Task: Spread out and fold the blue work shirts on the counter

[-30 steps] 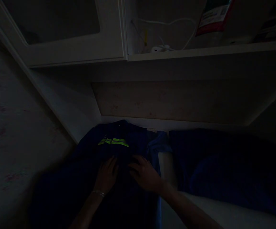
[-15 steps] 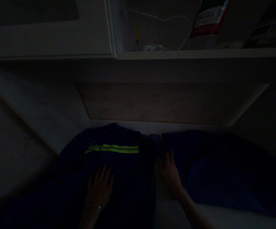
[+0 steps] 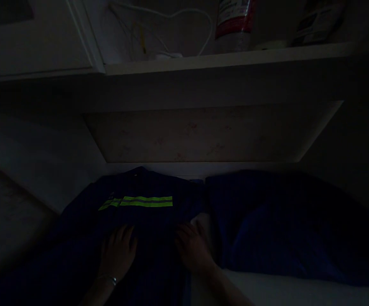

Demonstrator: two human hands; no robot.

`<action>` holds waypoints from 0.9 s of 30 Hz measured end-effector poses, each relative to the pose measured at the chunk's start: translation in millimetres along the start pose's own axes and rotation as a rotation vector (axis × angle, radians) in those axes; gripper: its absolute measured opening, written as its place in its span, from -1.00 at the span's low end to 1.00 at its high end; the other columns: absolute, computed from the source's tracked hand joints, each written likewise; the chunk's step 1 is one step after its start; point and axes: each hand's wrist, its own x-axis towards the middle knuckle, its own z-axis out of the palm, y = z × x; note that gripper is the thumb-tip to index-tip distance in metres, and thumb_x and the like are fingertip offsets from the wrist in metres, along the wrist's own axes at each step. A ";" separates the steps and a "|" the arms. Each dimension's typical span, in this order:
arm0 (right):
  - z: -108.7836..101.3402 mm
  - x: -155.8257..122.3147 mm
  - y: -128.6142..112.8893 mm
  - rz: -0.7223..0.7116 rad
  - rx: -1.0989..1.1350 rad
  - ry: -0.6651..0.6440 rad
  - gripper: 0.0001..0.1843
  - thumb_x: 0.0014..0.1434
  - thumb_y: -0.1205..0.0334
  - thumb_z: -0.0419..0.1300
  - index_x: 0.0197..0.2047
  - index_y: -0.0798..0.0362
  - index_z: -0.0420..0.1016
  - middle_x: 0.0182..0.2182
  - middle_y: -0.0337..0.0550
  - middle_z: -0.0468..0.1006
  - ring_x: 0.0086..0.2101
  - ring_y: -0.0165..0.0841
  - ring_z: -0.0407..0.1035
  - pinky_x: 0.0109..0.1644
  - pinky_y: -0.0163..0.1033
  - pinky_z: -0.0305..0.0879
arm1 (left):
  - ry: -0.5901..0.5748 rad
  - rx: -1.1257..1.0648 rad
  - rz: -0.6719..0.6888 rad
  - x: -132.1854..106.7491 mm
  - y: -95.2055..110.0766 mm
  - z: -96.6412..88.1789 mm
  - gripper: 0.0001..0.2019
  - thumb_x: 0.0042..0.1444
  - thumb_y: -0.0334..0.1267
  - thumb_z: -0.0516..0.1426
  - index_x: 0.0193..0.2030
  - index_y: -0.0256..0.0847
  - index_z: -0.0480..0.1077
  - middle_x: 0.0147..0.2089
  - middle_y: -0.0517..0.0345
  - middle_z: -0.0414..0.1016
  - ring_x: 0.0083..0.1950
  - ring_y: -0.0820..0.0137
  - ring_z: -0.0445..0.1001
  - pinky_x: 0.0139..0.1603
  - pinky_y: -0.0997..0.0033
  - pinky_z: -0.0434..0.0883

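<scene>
A dark blue jacket (image 3: 152,231) lies spread out on a pale surface, a yellow-green reflective stripe (image 3: 147,201) across its chest. My left hand (image 3: 118,250) rests on the cloth below the stripe, fingers stretched and slightly apart, with a bracelet (image 3: 108,279) at the wrist. At the jacket's right edge, my right hand (image 3: 193,247) lies with its fingers reaching over the fabric; its fingertips are hard to see in the dark. Another dark blue piece of cloth (image 3: 267,229) lies to the right, apart from both hands.
The scene is very dim. A shelf (image 3: 203,63) runs above, holding a white cable (image 3: 171,16), a red-and-white labelled package (image 3: 235,19) and other items. Left of it is a cabinet door (image 3: 38,51). A recessed patterned panel (image 3: 190,136) stands behind the clothes.
My right hand has moved left from the gap between the garments onto the jacket's right edge. My left hand stays on the jacket. The view has shifted and tilted slightly.
</scene>
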 end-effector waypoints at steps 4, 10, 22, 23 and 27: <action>-2.1 4.8 1.6 0.041 0.107 0.101 -0.81 0.32 0.24 0.05 -0.14 -0.09 0.49 -0.09 -0.23 0.55 -0.01 -0.29 0.36 0.30 0.15 -0.15 | 0.136 -0.036 0.077 48.6 38.9 -12.1 -0.54 0.27 -0.14 -0.17 0.14 -0.20 0.39 0.26 -0.07 0.35 0.24 0.18 0.32 0.25 0.13 0.22; 10.2 8.3 11.9 0.181 0.050 0.211 -0.91 0.23 0.33 0.08 -0.25 0.01 0.40 -0.26 -0.11 0.49 -0.17 -0.21 0.36 0.01 -0.03 0.22 | -0.027 -0.089 0.141 119.6 78.3 13.8 -0.42 0.26 0.10 -0.22 0.35 -0.01 0.13 0.46 0.04 0.00 0.44 0.07 0.00 0.35 -0.25 -0.08; 10.8 7.9 15.5 0.164 0.087 0.091 -0.84 0.19 0.21 0.11 -0.13 -0.06 0.37 -0.31 -0.22 0.58 -0.22 -0.24 0.47 0.27 0.15 -0.09 | -0.105 -0.033 0.119 160.0 70.5 35.8 -0.42 0.27 0.03 -0.27 0.40 -0.01 0.01 0.48 0.01 -0.05 0.45 0.05 -0.05 0.30 -0.29 -0.05; 10.8 8.1 15.9 0.176 0.084 0.062 -0.83 0.19 0.25 0.09 -0.12 -0.05 0.37 -0.36 -0.24 0.59 -0.29 -0.27 0.49 0.28 0.16 -0.12 | -0.101 -0.029 0.125 158.7 71.7 34.1 -0.42 0.27 0.01 -0.27 0.40 -0.02 0.01 0.47 -0.01 -0.04 0.45 0.05 -0.05 0.30 -0.29 -0.04; 10.3 10.0 16.6 0.199 0.056 0.009 -0.79 0.19 0.31 0.03 -0.11 -0.04 0.38 -0.49 -0.29 0.58 -0.44 -0.33 0.51 0.29 0.18 -0.15 | -0.065 0.026 0.113 153.3 83.8 10.6 -0.44 0.26 -0.01 -0.25 0.29 -0.10 0.23 0.33 -0.13 0.25 0.31 -0.02 0.22 0.20 -0.24 0.13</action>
